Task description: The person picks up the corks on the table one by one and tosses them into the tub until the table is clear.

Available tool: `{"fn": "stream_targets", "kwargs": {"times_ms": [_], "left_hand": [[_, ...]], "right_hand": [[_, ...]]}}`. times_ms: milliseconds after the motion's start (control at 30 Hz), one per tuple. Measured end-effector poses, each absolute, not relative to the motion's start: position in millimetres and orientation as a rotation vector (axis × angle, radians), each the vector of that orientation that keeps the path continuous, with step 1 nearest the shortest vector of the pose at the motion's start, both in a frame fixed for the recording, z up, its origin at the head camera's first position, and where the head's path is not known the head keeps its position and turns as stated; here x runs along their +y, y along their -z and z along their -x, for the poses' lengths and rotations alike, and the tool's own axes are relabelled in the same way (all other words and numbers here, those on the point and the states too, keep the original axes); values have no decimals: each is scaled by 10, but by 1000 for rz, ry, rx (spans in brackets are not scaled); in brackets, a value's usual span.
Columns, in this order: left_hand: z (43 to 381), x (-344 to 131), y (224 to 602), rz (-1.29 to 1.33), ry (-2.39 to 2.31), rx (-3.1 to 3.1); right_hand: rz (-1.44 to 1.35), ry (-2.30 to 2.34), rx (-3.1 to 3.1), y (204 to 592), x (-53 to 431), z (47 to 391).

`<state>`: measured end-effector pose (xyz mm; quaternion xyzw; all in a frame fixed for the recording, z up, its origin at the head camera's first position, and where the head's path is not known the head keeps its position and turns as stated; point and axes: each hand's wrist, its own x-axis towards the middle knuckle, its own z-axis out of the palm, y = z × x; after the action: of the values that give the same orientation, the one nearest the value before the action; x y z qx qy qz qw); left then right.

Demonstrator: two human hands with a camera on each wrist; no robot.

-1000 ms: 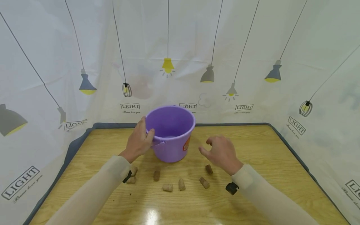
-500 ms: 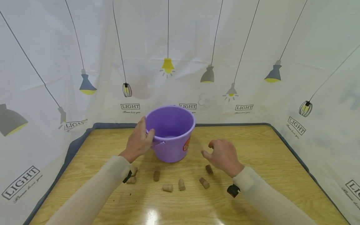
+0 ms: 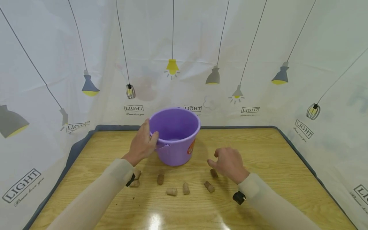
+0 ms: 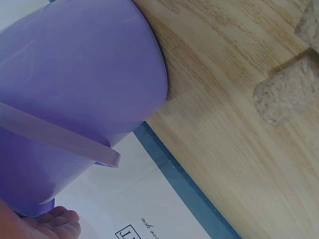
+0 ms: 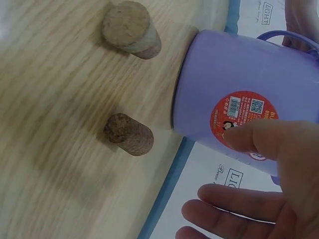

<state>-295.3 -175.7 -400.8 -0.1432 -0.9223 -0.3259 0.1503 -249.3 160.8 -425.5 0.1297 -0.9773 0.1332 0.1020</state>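
Observation:
A purple bucket [image 3: 177,153] stands upright on the wooden table, its inside partly visible. My left hand [image 3: 141,144] grips its rim at the left, the thumb lying over the edge near the handle mount. In the left wrist view the bucket handle [image 4: 60,132] hangs along the side. To the right of the bucket hovers my right hand [image 3: 229,163], fingers loosely bent and holding nothing. Nearest to it is a dark cork [image 3: 214,173], just below the thumb. Another brown cork [image 3: 209,187] lies closer to me. The right wrist view shows the bucket's red round sticker [image 5: 237,112].
More corks lie in front of the bucket: a dark one [image 3: 160,179], a pale one [image 3: 171,191] and an upright-angled one [image 3: 186,188]. Beside my left wrist are two pale corks, one [image 3: 134,183] partly covered. A lamp-printed cloth [image 3: 230,105] surrounds the table's back and sides.
My right hand has sunk lower and come slightly nearer to me and to the right, closer to the dark cork. The left hand and the bucket have stayed put.

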Motion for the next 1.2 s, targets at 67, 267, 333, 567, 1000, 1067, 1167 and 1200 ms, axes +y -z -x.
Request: {"fn": "stream_targets", "kwargs": {"times_ms": [67,267,333,567,1000,1067,1167,1200], "left_hand": [[2954,-1753,4009,409,934,-2656],[2954,-1758,4006,397,933,-2664],[2956,-1762,4009,398,928,-2663],[2972,-1763,4029,404,935,-2646],[2954,-1758,4012,397,937,-2660],[2952,-1760,4012,399,936,-2660],[2950,-1758,4011,403,937,-2657],[2949,-1758,4012,403,938,-2655]], "right_hand": [[-379,-393,-2899,4280,1608,2490],[-382,-394,-2919,4343,1603,2473],[-388,-397,-2923,4353,1601,2459],[-390,-379,-2960,4394,1620,2429],[-412,-381,-2984,4553,1629,2399],[-418,-387,-2980,4564,1625,2391],[-423,-392,-2974,4583,1621,2384],[-428,-394,-2971,4588,1620,2382]]}}
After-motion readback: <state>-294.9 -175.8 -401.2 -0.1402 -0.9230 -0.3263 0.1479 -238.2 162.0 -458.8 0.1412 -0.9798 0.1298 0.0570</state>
